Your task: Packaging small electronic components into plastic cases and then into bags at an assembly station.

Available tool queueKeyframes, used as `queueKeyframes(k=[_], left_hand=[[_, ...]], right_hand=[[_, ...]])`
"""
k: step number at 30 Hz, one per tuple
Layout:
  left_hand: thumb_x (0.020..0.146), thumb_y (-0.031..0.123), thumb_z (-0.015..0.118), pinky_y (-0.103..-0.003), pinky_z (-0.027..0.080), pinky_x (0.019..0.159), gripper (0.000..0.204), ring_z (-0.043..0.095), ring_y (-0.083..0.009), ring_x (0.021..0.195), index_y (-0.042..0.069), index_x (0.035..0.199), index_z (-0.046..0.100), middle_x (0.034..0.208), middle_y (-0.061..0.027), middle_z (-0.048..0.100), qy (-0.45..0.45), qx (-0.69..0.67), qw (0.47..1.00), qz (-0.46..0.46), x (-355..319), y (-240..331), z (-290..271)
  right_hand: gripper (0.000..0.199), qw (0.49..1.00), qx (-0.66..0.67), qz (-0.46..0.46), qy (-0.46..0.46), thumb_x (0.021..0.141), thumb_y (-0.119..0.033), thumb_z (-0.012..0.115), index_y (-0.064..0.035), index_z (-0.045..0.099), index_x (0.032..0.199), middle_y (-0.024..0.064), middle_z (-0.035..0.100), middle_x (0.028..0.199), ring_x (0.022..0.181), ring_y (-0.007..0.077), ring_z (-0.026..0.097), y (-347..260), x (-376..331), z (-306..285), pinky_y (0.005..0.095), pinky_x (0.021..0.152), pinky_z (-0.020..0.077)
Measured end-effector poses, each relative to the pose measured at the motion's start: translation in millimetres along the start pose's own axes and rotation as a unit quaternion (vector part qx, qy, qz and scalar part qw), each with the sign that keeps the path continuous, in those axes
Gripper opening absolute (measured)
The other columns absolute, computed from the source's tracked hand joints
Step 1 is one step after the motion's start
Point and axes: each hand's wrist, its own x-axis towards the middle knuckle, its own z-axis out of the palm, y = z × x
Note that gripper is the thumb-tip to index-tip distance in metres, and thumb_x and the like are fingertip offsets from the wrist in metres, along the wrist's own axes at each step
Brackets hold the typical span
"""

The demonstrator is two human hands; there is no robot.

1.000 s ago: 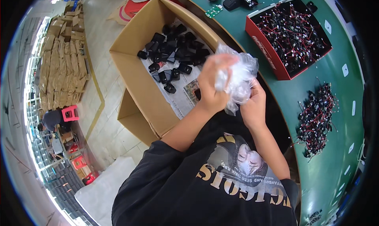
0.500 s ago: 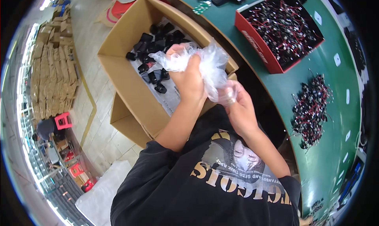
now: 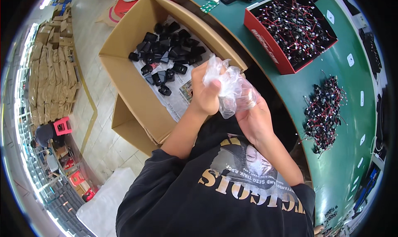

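A crumpled clear plastic bag (image 3: 227, 85) is bunched between my two hands. My left hand (image 3: 204, 92) is closed round its left side, with the thumb pressed on top. On the other side, my right hand (image 3: 255, 114) grips the bag's lower right part, and its fingers are partly covered by the film. Both hands are over the near right edge of a cardboard box (image 3: 128, 92). Inside that box lie several black plastic housings (image 3: 166, 50) on a printed sheet of paper (image 3: 172, 102).
A green table (image 3: 290, 96) curves along the right. On it stand a red box (image 3: 269, 44) full of small wired parts and a loose pile of wired parts (image 3: 324, 112). A second cardboard box (image 3: 128, 127) sits below the first. A person (image 3: 44, 133) is far left by a pink stool (image 3: 62, 126).
My left hand has drawn back toward me and to the right, away from the black housings. The bag is gathered into a smaller bunch between both hands.
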Motion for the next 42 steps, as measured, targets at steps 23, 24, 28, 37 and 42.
queueKeyframes(k=[23, 24, 28, 37, 42], left_hand=[[0.089, 0.012, 0.051, -0.03, 0.037, 0.065, 0.011, 0.046, -0.0182, 0.07, 0.004, 0.084, 0.057, 0.078, -0.0093, 0.055, 0.091, -0.294, 0.951, 0.029, -37.3, 7.2, 4.3], [0.088, 0.007, 0.049, -0.027, 0.04, 0.068, 0.007, 0.048, -0.016, 0.073, 0.005, 0.091, 0.055, 0.082, -0.0081, 0.055, 0.147, -0.278, 0.949, -0.028, -32.0, 23.1, 7.2], [0.086, -0.004, 0.05, -0.026, 0.046, 0.078, 0.03, 0.054, -0.0162, 0.081, 0.004, 0.115, 0.052, 0.099, -0.0122, 0.061, 0.239, -0.317, 0.912, -0.107, -8.8, 53.9, 23.9], [0.083, -0.008, 0.051, -0.03, 0.048, 0.075, 0.035, 0.055, -0.0207, 0.08, 0.007, 0.115, 0.056, 0.096, -0.0123, 0.063, -0.002, -0.061, 0.994, 0.09, -21.9, 24.7, 4.8], [0.083, -0.005, 0.062, -0.031, 0.046, 0.067, 0.035, 0.054, -0.0211, 0.079, 0.009, 0.114, 0.057, 0.09, -0.0107, 0.06, -0.027, -0.618, 0.783, -0.065, -6.4, 33.7, -25.7]], right_hand=[[0.045, 0.977, -0.198, -0.054, -0.062, 0.095, -0.001, 0.058, 0.0026, 0.047, 0.139, 0.0116, 0.06, 0.126, 0.111, 0.0174, 0.059, 27.1, -22.1, 2.9, 0.0272, 0.096, 0.047], [0.045, 0.977, -0.195, -0.07, -0.042, 0.095, -0.001, 0.058, 0.0026, 0.047, 0.139, 0.0116, 0.06, 0.126, 0.111, 0.0174, 0.059, 25.7, -22.0, 4.3, 0.0272, 0.096, 0.047], [0.041, 0.989, -0.101, -0.072, -0.076, 0.095, -0.005, 0.059, 0.0007, 0.05, 0.135, 0.0111, 0.061, 0.125, 0.116, 0.018, 0.058, 23.4, -23.6, 12.6, 0.0297, 0.097, 0.0473], [0.055, 0.986, -0.104, -0.096, -0.088, 0.092, 0.001, 0.062, 0.0014, 0.044, 0.144, 0.0101, 0.057, 0.135, 0.121, 0.0179, 0.055, 17.7, -23.6, 4.6, 0.0278, 0.102, 0.0434], [0.054, 0.996, 0.009, -0.061, -0.06, 0.09, 0.001, 0.064, -0.0002, 0.047, 0.142, 0.009, 0.06, 0.131, 0.115, 0.0167, 0.058, 11.2, -1.0, -7.5, 0.0267, 0.098, 0.0459]])
